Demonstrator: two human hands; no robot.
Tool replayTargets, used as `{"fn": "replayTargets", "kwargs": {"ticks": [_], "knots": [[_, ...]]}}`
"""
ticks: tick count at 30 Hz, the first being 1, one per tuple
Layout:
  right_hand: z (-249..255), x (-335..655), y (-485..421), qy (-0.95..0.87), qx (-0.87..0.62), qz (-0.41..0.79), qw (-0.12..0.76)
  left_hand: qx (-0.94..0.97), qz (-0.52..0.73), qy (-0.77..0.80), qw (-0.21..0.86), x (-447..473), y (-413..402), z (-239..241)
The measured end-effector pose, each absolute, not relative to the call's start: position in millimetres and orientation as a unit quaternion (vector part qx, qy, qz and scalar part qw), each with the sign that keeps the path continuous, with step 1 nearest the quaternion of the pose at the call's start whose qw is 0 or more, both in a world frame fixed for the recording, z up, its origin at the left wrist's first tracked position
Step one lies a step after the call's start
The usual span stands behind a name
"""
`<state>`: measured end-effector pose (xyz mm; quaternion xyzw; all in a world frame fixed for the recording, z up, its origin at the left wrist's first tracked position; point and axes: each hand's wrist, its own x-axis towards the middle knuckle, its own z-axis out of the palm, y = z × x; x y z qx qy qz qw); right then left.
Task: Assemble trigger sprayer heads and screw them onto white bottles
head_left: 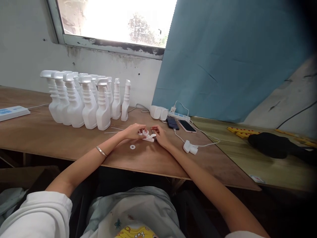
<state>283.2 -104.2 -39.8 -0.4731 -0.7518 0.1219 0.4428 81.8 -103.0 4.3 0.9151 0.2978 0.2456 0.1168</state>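
Note:
My left hand [133,131] and my right hand [160,135] meet over a white spray trigger head [148,136] lying on the wooden table [61,138]. Both hands have their fingers curled onto it, the left at its left end, the right at its right end. A small white ring [132,146] lies flat on the table just in front of my left hand. A thin white dip tube [112,132] lies left of that hand. A bracelet sits on my left wrist.
Several white spray bottles [84,99] stand in a cluster at the back left, two without heads. Another trigger head [190,147], two phones [182,125], a power strip [178,115], cables and white cups [158,112] lie right. A black object [272,144] rests far right.

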Motion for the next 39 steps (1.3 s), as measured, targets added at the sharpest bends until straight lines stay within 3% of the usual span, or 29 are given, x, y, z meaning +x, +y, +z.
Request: {"fn": "replayTargets", "kwargs": {"ticks": [5,9,16,18,21,24,27,31,39], "knots": [[-38.6,280.3,-94.6,-0.837,-0.445,0.049,0.314,0.905,0.267,0.284,0.171,83.5,-101.7,1.1],[-38.5,277.6,-83.7,-0.844,-0.458,0.038,0.276,0.899,0.257,0.288,0.206,83.9,-100.6,0.8],[-39.4,278.6,-82.4,-0.839,-0.49,-0.082,0.22,0.902,0.25,0.288,0.202,83.6,-101.6,2.3],[-39.7,281.8,-82.3,-0.832,-0.491,-0.092,0.24,0.902,0.251,0.287,0.2,83.9,-101.2,1.8],[-38.7,286.6,-79.5,-0.793,-0.502,-0.053,0.341,0.902,0.254,0.284,0.201,84.0,-100.5,1.0],[-33.2,285.9,-79.6,-0.727,-0.497,0.078,0.468,0.899,0.252,0.292,0.207,83.8,-100.3,0.3],[-22.2,277.0,-89.5,-0.679,-0.452,0.219,0.535,0.895,0.254,0.293,0.221,83.6,-100.4,-0.2],[-7.0,262.4,-110.3,-0.684,-0.409,0.301,0.524,0.883,0.268,0.295,0.249,83.4,-100.0,-1.0],[-9.8,260.4,-115.1,-0.736,-0.401,0.275,0.472,0.869,0.288,0.304,0.263,84.1,-98.3,-2.2]]}}
